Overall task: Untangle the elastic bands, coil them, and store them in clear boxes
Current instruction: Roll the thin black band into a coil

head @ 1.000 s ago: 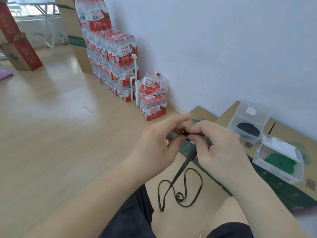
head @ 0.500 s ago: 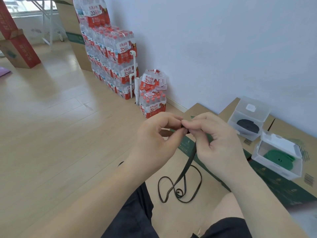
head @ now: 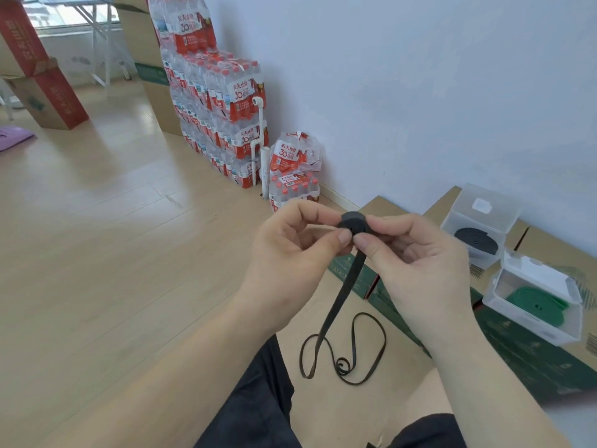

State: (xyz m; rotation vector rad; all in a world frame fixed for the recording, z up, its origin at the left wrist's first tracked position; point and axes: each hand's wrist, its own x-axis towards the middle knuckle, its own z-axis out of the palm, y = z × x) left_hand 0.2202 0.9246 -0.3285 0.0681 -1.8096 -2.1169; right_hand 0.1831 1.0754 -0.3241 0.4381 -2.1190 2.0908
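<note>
now both hands — left [head: 290, 253], right [head: 416, 253] — pinch the black band's [head: 342, 295] coil; its tail hangs below the grip.

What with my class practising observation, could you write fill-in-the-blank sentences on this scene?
The loose-tailed band pinched between the left hand and the right hand is ____. The stored band in the nearer clear box is ____. The farther clear box, like the nearer one, has its lid ____.
Missing words: black; green; open.
</note>
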